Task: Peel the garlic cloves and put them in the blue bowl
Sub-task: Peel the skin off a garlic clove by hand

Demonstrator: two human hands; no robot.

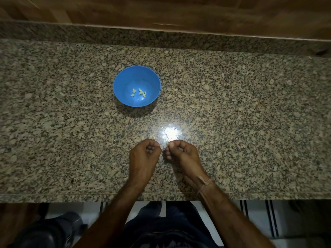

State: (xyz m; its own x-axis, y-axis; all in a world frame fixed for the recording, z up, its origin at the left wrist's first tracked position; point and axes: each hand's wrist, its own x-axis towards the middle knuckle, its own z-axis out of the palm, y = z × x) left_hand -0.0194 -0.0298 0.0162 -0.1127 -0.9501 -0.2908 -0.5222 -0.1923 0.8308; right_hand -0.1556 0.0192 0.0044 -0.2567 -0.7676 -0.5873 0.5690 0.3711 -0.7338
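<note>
The blue bowl sits on the counter, past your left hand and a bit to its left, with a few peeled cloves inside. Your left hand and your right hand are curled up side by side, almost touching. Their fingertips pinch one tiny pale garlic clove between them.

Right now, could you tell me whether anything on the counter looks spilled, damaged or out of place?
Nothing stands out. The blue bowl sits upright with peeled cloves inside; the left hand and right hand pinch a small pale piece. The bright patch is only glare.
</note>
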